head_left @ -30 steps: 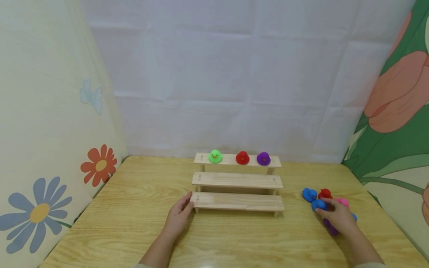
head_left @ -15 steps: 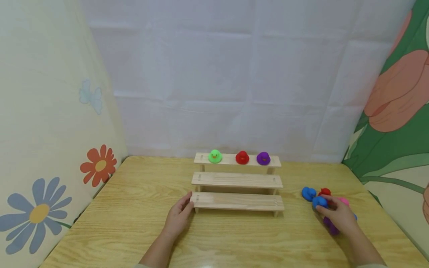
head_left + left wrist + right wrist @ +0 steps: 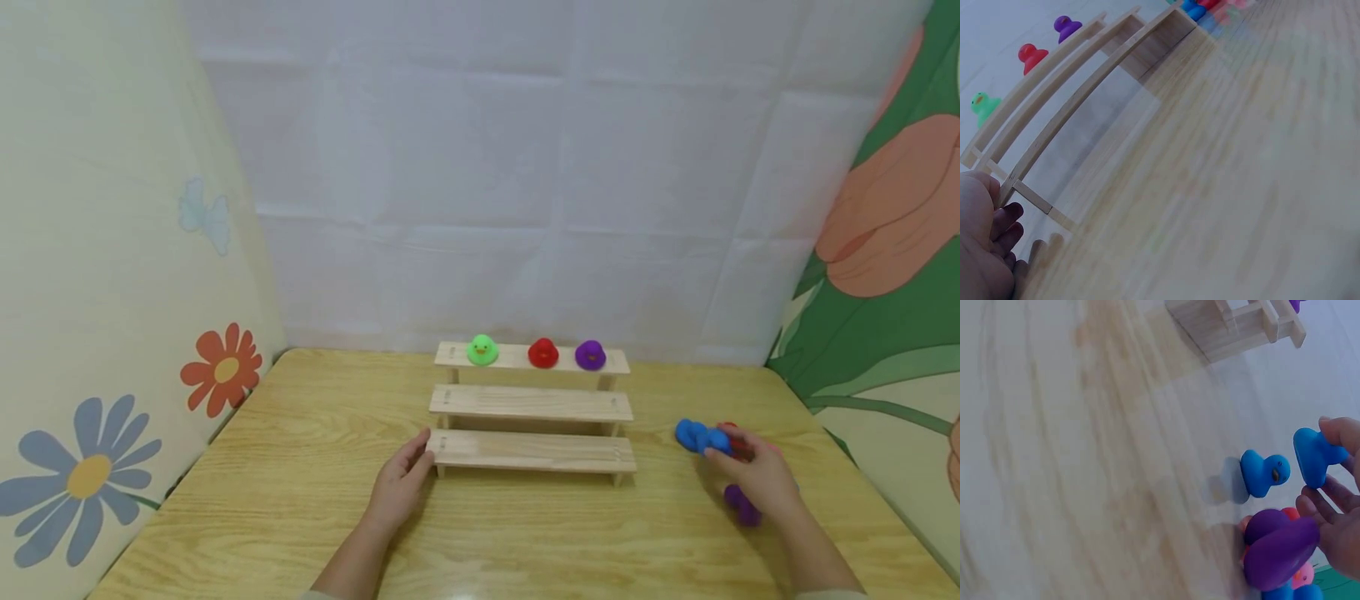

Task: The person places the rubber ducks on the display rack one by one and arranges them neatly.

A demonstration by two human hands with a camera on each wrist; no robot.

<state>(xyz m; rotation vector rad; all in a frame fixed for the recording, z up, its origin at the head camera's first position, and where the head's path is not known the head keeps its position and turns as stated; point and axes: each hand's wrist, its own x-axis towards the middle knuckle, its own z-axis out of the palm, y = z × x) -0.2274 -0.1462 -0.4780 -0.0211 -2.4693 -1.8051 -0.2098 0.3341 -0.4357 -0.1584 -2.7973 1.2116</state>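
My left hand [image 3: 397, 487] grips the left end of the lowest board of a three-tier wooden stand [image 3: 532, 451], its thumb and fingers at the board's end. Over on the right, my right hand [image 3: 767, 479] pinches a blue rubber duck [image 3: 1313, 456] between thumb and fingers. A second blue duck [image 3: 1260, 474] stands on the table beside the held one. Nearer to me lies a purple duck [image 3: 742, 505]. Red and pink ducks are partly hidden behind the right hand. On the top board sit a green duck [image 3: 482, 350], a red duck [image 3: 543, 353] and a purple duck [image 3: 591, 356].
The wood-grain table [image 3: 300, 467] carries the stand and the loose ducks. A white cloth [image 3: 480, 183] hangs behind it. Flower-printed cloths flank it at left and right.
The right hand has lifted the blue duck off the cluster, slightly up and away, uncovering more of the purple duck. The left hand and the stand stay where they were.
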